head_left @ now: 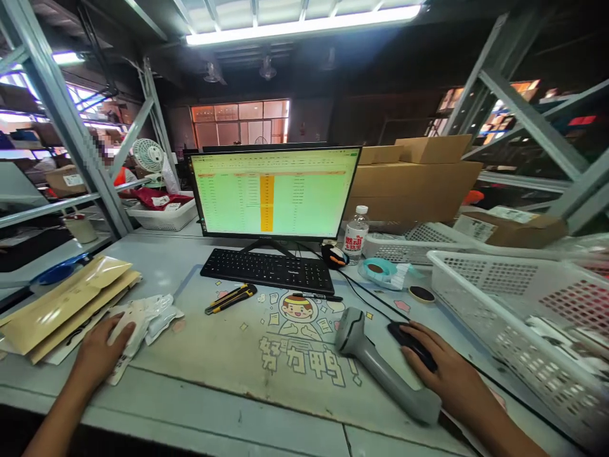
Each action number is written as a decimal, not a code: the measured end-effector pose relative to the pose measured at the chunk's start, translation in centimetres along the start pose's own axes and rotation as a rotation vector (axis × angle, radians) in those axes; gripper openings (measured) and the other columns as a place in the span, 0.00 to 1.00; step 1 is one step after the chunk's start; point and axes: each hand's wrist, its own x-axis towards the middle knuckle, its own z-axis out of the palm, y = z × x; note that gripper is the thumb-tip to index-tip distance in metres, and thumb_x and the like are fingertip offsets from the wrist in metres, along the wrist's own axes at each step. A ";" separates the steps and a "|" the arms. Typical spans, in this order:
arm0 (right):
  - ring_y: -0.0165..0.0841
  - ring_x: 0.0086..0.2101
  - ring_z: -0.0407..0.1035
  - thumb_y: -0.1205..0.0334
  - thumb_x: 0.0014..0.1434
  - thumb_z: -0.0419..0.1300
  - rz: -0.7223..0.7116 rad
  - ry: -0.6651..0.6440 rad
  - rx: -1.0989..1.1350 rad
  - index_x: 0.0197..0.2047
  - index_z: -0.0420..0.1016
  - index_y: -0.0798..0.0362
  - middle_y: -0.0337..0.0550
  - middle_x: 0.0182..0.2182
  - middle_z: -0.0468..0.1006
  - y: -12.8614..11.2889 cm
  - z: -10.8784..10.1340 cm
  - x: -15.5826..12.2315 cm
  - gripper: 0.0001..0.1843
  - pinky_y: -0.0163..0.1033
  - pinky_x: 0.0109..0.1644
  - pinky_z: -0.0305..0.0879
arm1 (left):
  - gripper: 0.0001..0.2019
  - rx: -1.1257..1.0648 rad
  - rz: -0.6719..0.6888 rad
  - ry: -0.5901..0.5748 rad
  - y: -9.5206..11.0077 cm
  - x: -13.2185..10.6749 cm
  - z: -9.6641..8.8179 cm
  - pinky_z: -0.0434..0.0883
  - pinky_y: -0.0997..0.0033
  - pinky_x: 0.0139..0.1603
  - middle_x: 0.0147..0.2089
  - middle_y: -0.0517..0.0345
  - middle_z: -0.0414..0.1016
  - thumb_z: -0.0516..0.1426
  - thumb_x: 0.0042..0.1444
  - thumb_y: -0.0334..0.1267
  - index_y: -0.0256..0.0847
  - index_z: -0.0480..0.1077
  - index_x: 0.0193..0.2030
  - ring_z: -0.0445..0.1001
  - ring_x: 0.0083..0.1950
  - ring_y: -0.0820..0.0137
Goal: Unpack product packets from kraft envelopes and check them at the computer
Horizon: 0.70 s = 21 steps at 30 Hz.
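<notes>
At the left, my left hand (102,349) is closed on a crumpled white plastic packet (143,314), its thumb lying across the near part. Yellow padded envelopes (71,298) lie just beyond that hand. My right hand (440,368) rests over a black computer mouse (413,346), fingers curved around it. Beside the mouse, a grey barcode scanner (385,374) lies on the printed desk mat (214,355). In front of both hands stand a black keyboard (271,268) and a lit monitor (276,197) showing a spreadsheet with an orange column.
A yellow-black box cutter (231,299) and a black marker pen (318,296) lie on the mat. A water bottle (356,235) and teal tape roll (379,270) stand behind. White baskets (476,279) line the right, cardboard boxes (409,190) the back. Metal posts (71,120) frame the desk.
</notes>
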 end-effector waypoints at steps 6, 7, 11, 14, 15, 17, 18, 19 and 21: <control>0.51 0.57 0.76 0.34 0.64 0.53 -0.018 0.008 0.041 0.59 0.77 0.45 0.49 0.62 0.77 0.8 0.5 0.2 0.31 0.61 0.62 0.75 | 0.30 0.043 0.049 -0.005 -0.3 -0.3 0.1 0.69 0.44 0.70 0.61 0.43 0.79 0.51 0.56 0.64 0.40 0.76 0.48 0.75 0.64 0.45; 0.52 0.57 0.76 0.34 0.63 0.53 -0.012 0.012 0.044 0.59 0.77 0.45 0.49 0.62 0.77 0.8 0.5 0.2 0.32 0.62 0.62 0.75 | 0.30 0.043 0.054 -0.002 -0.5 -0.3 0.2 0.69 0.45 0.69 0.60 0.43 0.79 0.51 0.56 0.64 0.40 0.76 0.48 0.75 0.64 0.46; 0.54 0.57 0.76 0.33 0.63 0.53 0.011 0.005 0.054 0.59 0.77 0.43 0.50 0.63 0.76 0.8 0.4 0.2 0.32 0.64 0.60 0.76 | 0.30 0.030 0.068 0.010 -0.7 -0.2 0.4 0.68 0.46 0.71 0.60 0.42 0.79 0.50 0.57 0.63 0.40 0.75 0.48 0.75 0.64 0.47; 0.54 0.57 0.75 0.32 0.63 0.52 0.014 -0.004 0.065 0.59 0.77 0.44 0.50 0.63 0.76 0.7 0.4 0.3 0.33 0.65 0.61 0.75 | 0.30 0.027 0.078 0.011 -0.7 -0.2 0.5 0.67 0.47 0.71 0.61 0.41 0.78 0.50 0.57 0.63 0.39 0.75 0.49 0.74 0.65 0.47; 0.54 0.57 0.75 0.32 0.63 0.52 0.014 -0.005 0.066 0.59 0.77 0.44 0.50 0.63 0.76 0.6 0.3 0.4 0.33 0.65 0.61 0.75 | 0.30 0.030 0.079 0.007 -0.7 -0.2 0.5 0.67 0.47 0.71 0.62 0.41 0.78 0.50 0.57 0.63 0.39 0.75 0.49 0.74 0.65 0.47; 0.54 0.57 0.75 0.31 0.62 0.52 0.015 -0.009 0.064 0.58 0.78 0.45 0.51 0.63 0.75 0.6 0.3 0.4 0.34 0.65 0.61 0.75 | 0.31 0.038 0.074 -0.001 -0.5 -0.3 0.4 0.67 0.46 0.71 0.62 0.40 0.78 0.50 0.57 0.63 0.38 0.75 0.49 0.74 0.65 0.46; 0.54 0.57 0.75 0.31 0.62 0.52 0.015 -0.011 0.061 0.58 0.78 0.45 0.51 0.63 0.75 0.6 0.3 0.4 0.34 0.64 0.60 0.75 | 0.31 0.040 0.071 -0.006 -0.4 -0.4 0.3 0.67 0.46 0.71 0.61 0.39 0.78 0.49 0.57 0.63 0.38 0.75 0.49 0.74 0.65 0.46; 0.53 0.57 0.76 0.32 0.62 0.52 0.016 -0.011 0.057 0.58 0.78 0.44 0.50 0.63 0.75 0.6 0.3 0.4 0.34 0.64 0.60 0.76 | 0.31 0.040 0.067 -0.010 -0.3 -0.4 0.2 0.67 0.45 0.70 0.61 0.39 0.78 0.49 0.58 0.63 0.38 0.75 0.49 0.74 0.64 0.46; 0.53 0.55 0.77 0.32 0.62 0.52 0.024 -0.011 0.042 0.58 0.78 0.44 0.50 0.63 0.75 0.6 0.3 0.4 0.33 0.62 0.56 0.78 | 0.31 0.044 0.053 -0.021 0.0 -0.5 0.0 0.68 0.45 0.70 0.61 0.40 0.77 0.49 0.58 0.64 0.38 0.75 0.49 0.74 0.65 0.45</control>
